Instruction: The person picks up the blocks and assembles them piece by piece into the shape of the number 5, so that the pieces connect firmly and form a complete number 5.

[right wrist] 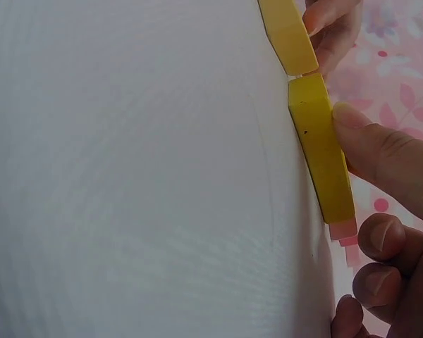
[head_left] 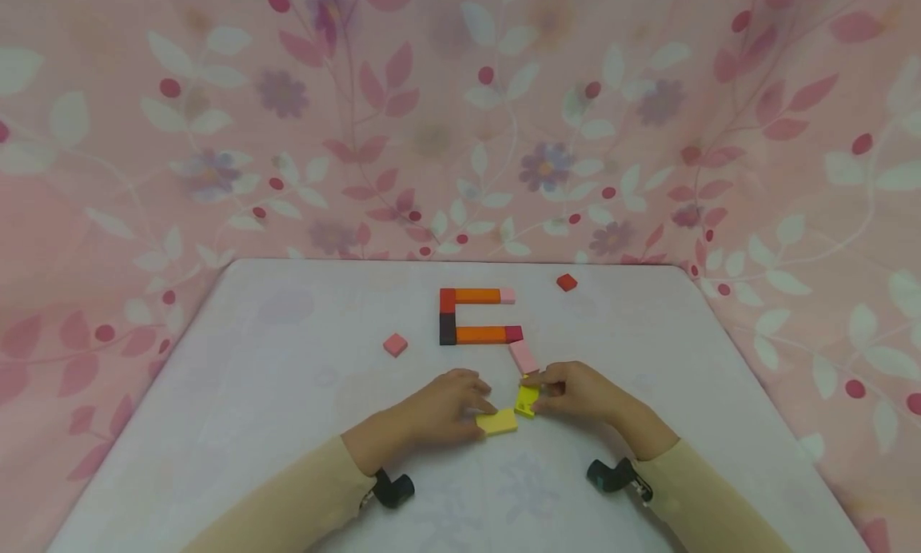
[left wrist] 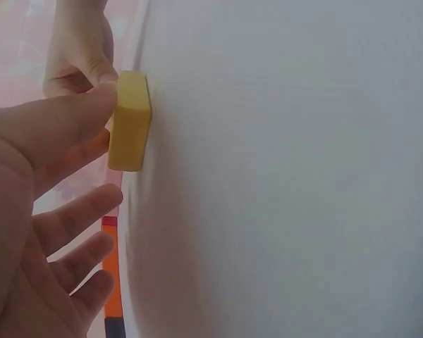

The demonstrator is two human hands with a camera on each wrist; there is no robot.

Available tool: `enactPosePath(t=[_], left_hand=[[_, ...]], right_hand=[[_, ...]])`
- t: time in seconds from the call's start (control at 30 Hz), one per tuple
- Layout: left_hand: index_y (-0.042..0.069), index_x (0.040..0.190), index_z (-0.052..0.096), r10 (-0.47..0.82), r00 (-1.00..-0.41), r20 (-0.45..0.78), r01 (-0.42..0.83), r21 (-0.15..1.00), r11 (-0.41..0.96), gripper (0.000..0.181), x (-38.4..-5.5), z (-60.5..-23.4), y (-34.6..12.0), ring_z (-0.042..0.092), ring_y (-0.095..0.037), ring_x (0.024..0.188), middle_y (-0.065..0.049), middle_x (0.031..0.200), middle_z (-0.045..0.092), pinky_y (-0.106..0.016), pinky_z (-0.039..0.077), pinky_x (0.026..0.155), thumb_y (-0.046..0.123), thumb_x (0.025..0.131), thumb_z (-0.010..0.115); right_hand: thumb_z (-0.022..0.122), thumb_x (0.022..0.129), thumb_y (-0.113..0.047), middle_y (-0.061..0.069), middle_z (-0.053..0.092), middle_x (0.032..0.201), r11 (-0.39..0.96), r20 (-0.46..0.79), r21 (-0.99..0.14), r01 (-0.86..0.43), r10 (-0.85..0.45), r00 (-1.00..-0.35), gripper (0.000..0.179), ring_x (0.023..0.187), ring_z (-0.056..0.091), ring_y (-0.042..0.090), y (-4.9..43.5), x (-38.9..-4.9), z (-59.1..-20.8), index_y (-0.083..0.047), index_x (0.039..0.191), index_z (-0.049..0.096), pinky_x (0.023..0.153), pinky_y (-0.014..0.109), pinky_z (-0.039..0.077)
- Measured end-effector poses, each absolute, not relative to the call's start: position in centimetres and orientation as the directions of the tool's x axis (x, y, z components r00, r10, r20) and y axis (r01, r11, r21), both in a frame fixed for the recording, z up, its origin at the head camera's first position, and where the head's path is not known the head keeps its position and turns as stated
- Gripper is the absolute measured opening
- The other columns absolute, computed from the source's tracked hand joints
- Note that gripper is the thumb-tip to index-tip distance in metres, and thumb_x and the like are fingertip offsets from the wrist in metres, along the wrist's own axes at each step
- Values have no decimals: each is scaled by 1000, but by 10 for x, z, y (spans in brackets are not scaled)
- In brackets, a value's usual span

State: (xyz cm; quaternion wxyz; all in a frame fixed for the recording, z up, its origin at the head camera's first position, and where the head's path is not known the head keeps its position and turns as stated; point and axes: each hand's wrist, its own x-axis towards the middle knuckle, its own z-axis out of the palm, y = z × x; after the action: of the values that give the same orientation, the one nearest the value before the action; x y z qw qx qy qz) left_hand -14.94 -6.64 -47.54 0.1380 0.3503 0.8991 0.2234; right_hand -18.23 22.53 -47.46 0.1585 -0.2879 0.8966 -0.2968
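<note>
Low on the white table (head_left: 302,425), my left hand (head_left: 449,409) pinches a pale yellow block (head_left: 498,422) at its left end, thumb on the near side and index finger on the far side. My right hand (head_left: 579,391) holds a bright yellow block (head_left: 528,399) from the right; its thumb (right wrist: 381,151) lies against the block's side, with the index finger by the far end. The pale block's right end sits close to the bright block's near end. Just beyond is a pink block (head_left: 524,357), angled up toward a crimson block (head_left: 513,334).
An orange block (head_left: 480,335) leads left from the crimson one to a black block (head_left: 448,329). Above that stands a red block (head_left: 448,300), then another orange block and a light pink block (head_left: 508,296). Loose pieces are a pink block (head_left: 395,344) and a red block (head_left: 567,282). Floral cloth hangs behind.
</note>
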Motion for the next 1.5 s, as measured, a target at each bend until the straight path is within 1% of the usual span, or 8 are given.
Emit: enactPosePath(t=[0.1,0.23,0.6,0.9,1.17,1.5], left_hand=[[37,129,68,703,-706,-85,593,473,652,42,-150,-480,-67,40,-22,139,9,137,60,-49,41,110,41,88,76],[37,130,68,711,-700,-69,610,459,645,43,-151,-481,-68,40,-23,139,8,137,60,-50,40,111,42,88,76],[33,129,69,728,-684,-42,648,424,633,42,-148,-475,-64,41,-24,139,8,136,61,-48,37,113,42,89,76],[29,127,71,738,-674,-19,679,378,629,42,-147,-472,-62,42,-24,138,7,134,62,-45,35,115,43,88,76],[29,128,71,730,-682,-38,666,379,642,42,-147,-471,-60,42,-23,138,7,134,62,-44,34,116,42,88,77],[30,128,70,722,-690,-45,649,404,645,43,-146,-472,-61,42,-22,138,8,135,62,-44,36,114,42,87,77]], right_hand=[[82,84,-36,-10,48,69,664,-123,-623,-413,-604,-787,42,65,47,9,224,-182,-473,-28,124,73,55,21,39],[81,84,-35,-10,49,69,676,-131,-610,-413,-601,-789,42,65,48,9,223,-182,-470,-29,125,72,56,21,40],[81,83,-37,-10,50,70,671,-120,-612,-419,-603,-789,43,66,49,10,223,-184,-471,-28,125,72,57,21,42],[82,83,-35,-9,51,70,668,-124,-620,-411,-601,-790,43,65,49,10,224,-183,-470,-28,125,72,56,21,41],[82,84,-36,-9,53,72,680,-136,-615,-399,-590,-796,43,67,50,11,223,-182,-470,-29,125,72,57,21,42],[81,84,-36,-8,51,70,664,-131,-633,-397,-598,-791,43,65,49,11,224,-182,-472,-28,125,73,56,21,42]])
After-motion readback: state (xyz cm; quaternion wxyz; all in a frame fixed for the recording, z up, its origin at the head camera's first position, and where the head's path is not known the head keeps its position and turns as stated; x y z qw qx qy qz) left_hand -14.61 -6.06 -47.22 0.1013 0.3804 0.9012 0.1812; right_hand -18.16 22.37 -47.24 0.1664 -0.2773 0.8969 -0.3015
